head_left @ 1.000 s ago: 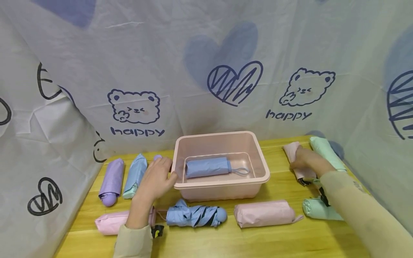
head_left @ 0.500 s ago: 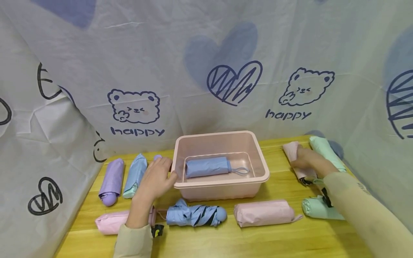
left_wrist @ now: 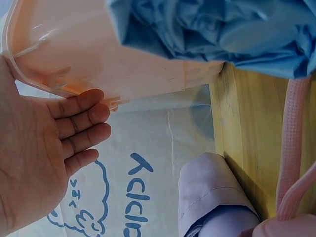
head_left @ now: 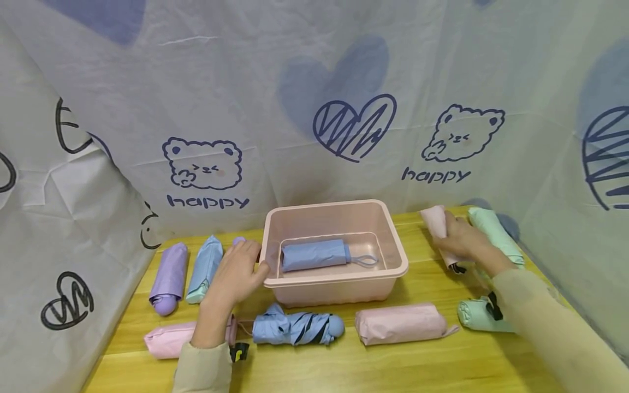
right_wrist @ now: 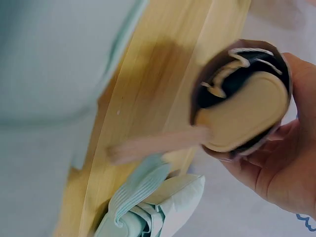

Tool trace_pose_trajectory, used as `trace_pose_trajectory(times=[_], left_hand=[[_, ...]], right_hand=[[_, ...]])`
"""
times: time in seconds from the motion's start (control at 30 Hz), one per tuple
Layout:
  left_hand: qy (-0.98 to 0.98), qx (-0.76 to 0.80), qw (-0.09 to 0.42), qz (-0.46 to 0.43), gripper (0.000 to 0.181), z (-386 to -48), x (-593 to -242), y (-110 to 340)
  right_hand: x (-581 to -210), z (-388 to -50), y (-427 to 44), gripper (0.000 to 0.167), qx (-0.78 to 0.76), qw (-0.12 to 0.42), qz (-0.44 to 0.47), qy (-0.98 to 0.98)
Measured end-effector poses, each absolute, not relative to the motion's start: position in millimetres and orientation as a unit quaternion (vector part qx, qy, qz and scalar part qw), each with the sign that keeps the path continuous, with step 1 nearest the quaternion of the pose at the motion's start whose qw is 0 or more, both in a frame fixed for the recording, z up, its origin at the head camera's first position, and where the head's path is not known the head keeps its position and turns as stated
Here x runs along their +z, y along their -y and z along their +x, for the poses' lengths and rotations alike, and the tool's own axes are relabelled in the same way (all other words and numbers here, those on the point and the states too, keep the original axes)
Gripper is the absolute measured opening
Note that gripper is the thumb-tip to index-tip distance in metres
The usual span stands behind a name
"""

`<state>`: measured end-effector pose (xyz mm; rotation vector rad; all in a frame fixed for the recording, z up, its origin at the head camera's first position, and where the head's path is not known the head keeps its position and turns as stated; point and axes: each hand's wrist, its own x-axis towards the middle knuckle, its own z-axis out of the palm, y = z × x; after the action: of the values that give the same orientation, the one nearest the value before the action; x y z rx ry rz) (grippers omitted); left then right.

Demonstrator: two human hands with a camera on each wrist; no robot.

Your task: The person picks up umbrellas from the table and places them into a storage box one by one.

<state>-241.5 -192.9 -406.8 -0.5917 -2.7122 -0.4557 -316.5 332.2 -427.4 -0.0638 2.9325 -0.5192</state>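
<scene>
My right hand [head_left: 462, 237] grips a pale pink folded umbrella [head_left: 435, 222] at the right rear, raised slightly at an angle. In the right wrist view the umbrella's beige handle end [right_wrist: 249, 111] faces the camera, its strap [right_wrist: 158, 145] dangling and blurred. At the left end of a pink plastic bin [head_left: 336, 280], my left hand [head_left: 233, 275] rests against the rim. Its fingers [left_wrist: 81, 123] lie nearly straight outside the bin in the left wrist view, and its thumb is hidden there. Inside the bin lies a blue folded umbrella [head_left: 314, 255] with a loop strap.
Purple [head_left: 169, 275] and blue [head_left: 205, 267] umbrellas lie at left. Along the front are pink [head_left: 169, 339], blue [head_left: 295, 327] and another pink [head_left: 403, 324] umbrella. Mint green ones [head_left: 496, 232] [head_left: 484, 315] lie right. A printed curtain [head_left: 314, 180] borders the wooden table [head_left: 393, 365].
My right hand has lifted the pink umbrella a little and shifted it left, away from the mint green one. My left hand stays at the bin's rim.
</scene>
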Motion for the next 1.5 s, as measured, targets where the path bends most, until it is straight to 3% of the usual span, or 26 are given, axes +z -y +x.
trace_pose_trajectory(times=[0.8,1.13,1.5], left_hand=[[0.949,-0.161,0.168,-0.21,0.022,-242,-408,194],[0.951,-0.164,0.161,-0.208,0.024,-242,-407,192],[0.953,-0.16,0.155,-0.207,0.027,-241,-406,193]], right_hand=[[-395,-300,-299,0.086,-0.213,-0.088,-0.055,-0.972],[-368,-288,-276,0.086,-0.219,-0.131,-0.1,-0.962],[-347,-279,-252,0.088,-0.184,-0.142,-0.151,-0.961]])
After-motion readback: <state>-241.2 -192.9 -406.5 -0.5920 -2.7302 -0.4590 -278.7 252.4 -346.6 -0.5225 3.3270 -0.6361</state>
